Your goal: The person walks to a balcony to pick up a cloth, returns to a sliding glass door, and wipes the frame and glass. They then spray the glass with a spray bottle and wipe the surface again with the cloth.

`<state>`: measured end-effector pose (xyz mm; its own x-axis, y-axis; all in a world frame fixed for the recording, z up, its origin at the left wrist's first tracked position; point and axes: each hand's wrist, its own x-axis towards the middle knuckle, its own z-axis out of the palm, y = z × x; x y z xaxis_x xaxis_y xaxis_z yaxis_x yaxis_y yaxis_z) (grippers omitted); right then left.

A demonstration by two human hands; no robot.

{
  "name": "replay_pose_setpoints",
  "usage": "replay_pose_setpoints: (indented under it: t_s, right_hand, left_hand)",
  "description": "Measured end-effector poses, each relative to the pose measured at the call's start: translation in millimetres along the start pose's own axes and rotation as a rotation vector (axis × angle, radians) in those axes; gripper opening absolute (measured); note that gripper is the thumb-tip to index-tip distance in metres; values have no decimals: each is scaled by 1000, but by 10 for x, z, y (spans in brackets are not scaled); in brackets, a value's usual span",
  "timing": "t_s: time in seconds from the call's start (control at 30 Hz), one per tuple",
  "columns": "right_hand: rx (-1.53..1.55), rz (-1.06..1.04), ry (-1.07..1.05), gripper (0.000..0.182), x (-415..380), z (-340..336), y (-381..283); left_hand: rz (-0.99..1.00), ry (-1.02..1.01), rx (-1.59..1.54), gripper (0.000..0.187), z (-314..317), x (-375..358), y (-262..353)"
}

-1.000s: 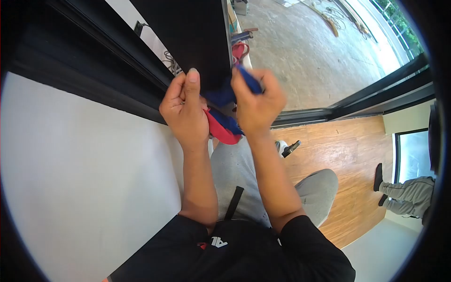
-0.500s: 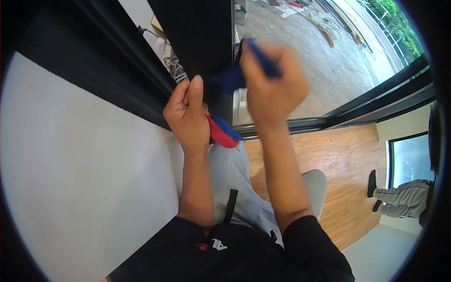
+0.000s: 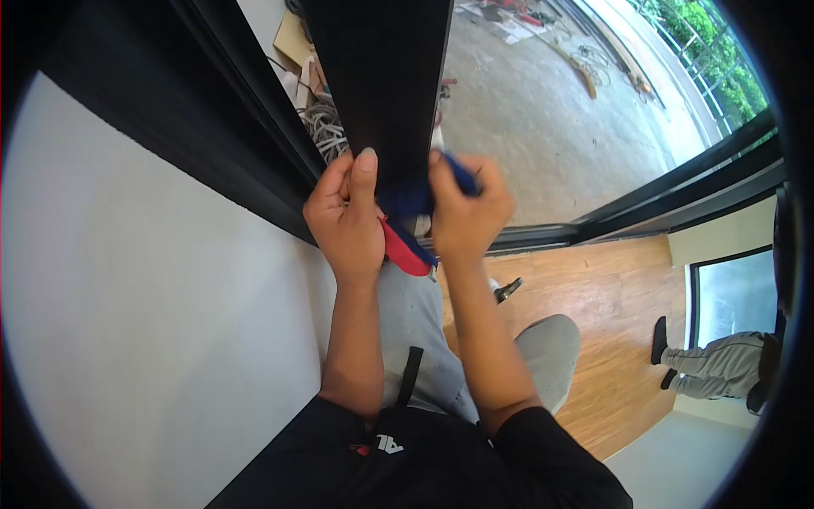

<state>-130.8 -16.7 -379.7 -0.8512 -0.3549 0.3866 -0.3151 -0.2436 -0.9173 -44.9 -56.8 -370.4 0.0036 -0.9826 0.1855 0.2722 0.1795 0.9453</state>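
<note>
My left hand (image 3: 346,216) is closed, thumb pointing up, in front of a black upright frame post (image 3: 381,76). A red and blue piece of cloth (image 3: 405,248) hangs out below its fingers. To the right, my right hand (image 3: 471,208) is closed on a dark blue stretch of material (image 3: 462,176), which looks like part of the same cloth. A blurred blue section spans the gap between both hands, across the lower part of the post.
A black door track (image 3: 543,236) separates the wooden floor (image 3: 593,280) from concrete outside. A small dark object (image 3: 509,290) lies by my knee. Coiled cable (image 3: 324,127) sits behind the post. A white wall (image 3: 170,297) stands at left; another person's legs (image 3: 712,360) show at right.
My right hand has come down and left, closer to my left hand, with the blue material. My left hand has shifted slightly. The small dark object on the floor has come into sight.
</note>
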Motion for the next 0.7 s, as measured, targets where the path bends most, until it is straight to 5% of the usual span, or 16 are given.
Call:
replay_pose_setpoints:
  t_s: [0.07,0.17,0.43,0.57,0.7]
  right_hand:
    - [2,64,-11,14,-109,-13,169]
    - [-106,-203,22,14,199,59,-339]
    - [9,9,-13,14,68,33,-148]
    - [-59,-263,72,15,532,125,-908]
    - [-35,-271,56,15,516,96,-857]
  left_hand:
    - [-15,2,-31,21,-17,-44,8]
    - [-2,-13,-35,23,-4,24,-13]
    - [17,-16,-37,28,-14,6,-31]
    - [-29,-3,-67,23,-14,5,-63]
    - [-31,-22,-60,22,3,-4,-3]
